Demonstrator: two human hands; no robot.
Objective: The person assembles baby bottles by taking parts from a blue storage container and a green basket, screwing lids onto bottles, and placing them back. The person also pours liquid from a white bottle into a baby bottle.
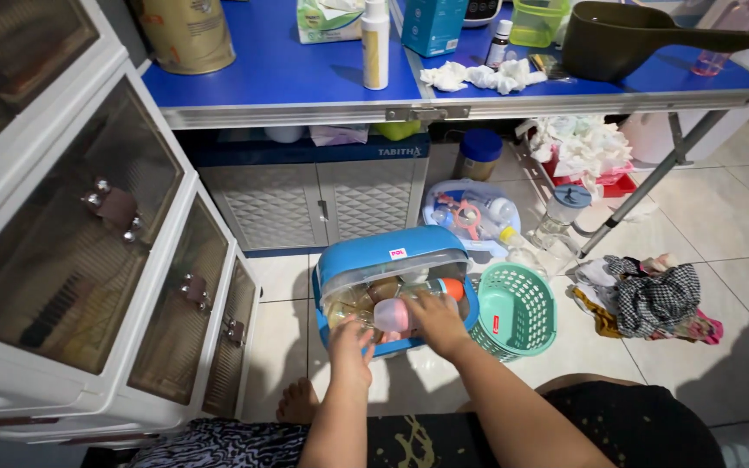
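Note:
A blue storage box with a clear curved lid [392,260] stands on the tiled floor in front of me. Inside it lie several baby bottles. My right hand [433,321] reaches into the box's front opening and grips a bottle with a pink cap [394,315]. My left hand [350,345] is at the lower left of the opening, its fingers curled at the box's rim; what it holds is hidden. A bottle with an orange cap [449,288] lies just behind my right hand.
A green mesh basket [517,310] sits right of the box. Behind are a clear bag of bottle parts [470,212], a jar [563,211] and a pile of cloths [652,299]. A white cabinet [88,260] stands left. A blue folding table [305,78] overhangs a grey cupboard [322,204].

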